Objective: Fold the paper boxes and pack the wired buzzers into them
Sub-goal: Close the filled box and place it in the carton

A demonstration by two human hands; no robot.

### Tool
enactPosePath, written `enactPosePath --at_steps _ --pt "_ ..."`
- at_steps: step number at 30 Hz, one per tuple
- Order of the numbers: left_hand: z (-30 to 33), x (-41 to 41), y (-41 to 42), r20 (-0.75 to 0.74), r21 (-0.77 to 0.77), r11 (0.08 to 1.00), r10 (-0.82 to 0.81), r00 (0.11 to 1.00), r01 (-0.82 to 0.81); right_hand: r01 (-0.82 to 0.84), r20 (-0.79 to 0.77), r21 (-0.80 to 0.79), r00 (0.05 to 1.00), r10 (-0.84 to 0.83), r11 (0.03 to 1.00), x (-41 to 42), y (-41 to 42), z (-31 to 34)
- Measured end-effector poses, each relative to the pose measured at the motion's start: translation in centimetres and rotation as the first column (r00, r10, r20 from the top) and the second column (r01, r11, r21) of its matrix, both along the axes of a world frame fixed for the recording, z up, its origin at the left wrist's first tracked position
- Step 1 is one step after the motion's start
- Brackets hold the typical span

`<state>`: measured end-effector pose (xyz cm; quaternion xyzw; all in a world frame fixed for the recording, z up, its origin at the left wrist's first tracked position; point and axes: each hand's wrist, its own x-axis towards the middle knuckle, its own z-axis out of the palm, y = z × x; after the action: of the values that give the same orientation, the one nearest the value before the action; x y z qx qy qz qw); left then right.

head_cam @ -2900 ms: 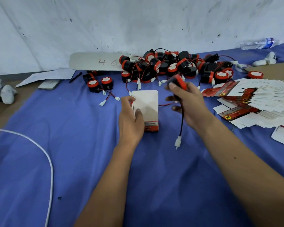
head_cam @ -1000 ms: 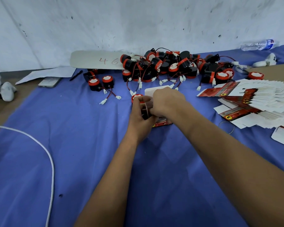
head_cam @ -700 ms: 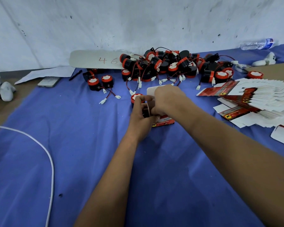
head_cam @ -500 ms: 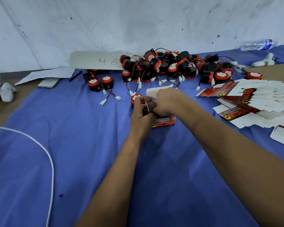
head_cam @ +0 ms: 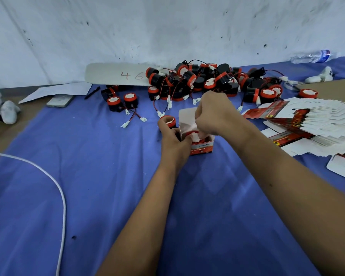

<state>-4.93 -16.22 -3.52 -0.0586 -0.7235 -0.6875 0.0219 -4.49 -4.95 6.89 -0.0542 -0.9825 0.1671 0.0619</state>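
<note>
A small red-and-white paper box [head_cam: 203, 148] stands upright on the blue cloth, its white lid flap [head_cam: 186, 116] raised. My left hand [head_cam: 173, 143] grips the box's left side. My right hand [head_cam: 214, 116] hovers over the opening, its curled fingers pinching a wired buzzer [head_cam: 195, 136] whose red rim and white top show inside the box. Another buzzer [head_cam: 169, 121] sits just behind my left hand. A large pile of black-and-red buzzers [head_cam: 207, 81] lies further back.
A fanned stack of flat unfolded boxes [head_cam: 311, 124] lies to the right. Two loose buzzers [head_cam: 122, 101], a phone [head_cam: 60, 100] and a pen [head_cam: 92, 93] lie at the back left. A white cable [head_cam: 62, 196] curves across the left; a water bottle [head_cam: 311, 56] lies far right.
My right hand brought the buzzer down from the air into the box. The box now stands upright with its flap raised, and both hands work at its opening.
</note>
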Motion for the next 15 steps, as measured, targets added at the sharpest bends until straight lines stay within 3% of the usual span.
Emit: enactPosePath --at_steps 6,8,15 --pt "-0.3 -0.5 -0.1 0.031 -0.006 1.000 0.020 0.999 -0.020 -0.007 -0.186 0.175 0.982 0.040 0.985 0.6 -0.8 -3.0" --pt "-0.4 -0.6 -0.1 0.028 0.007 1.000 0.018 0.999 -0.018 0.031 -0.245 0.157 0.969 0.008 0.987 0.9 -0.7 -3.7" --pt "-0.6 -0.8 -0.4 0.038 0.044 0.999 0.007 0.999 -0.009 0.053 -0.253 0.236 0.967 0.009 0.970 1.0 -2.6 -4.5"
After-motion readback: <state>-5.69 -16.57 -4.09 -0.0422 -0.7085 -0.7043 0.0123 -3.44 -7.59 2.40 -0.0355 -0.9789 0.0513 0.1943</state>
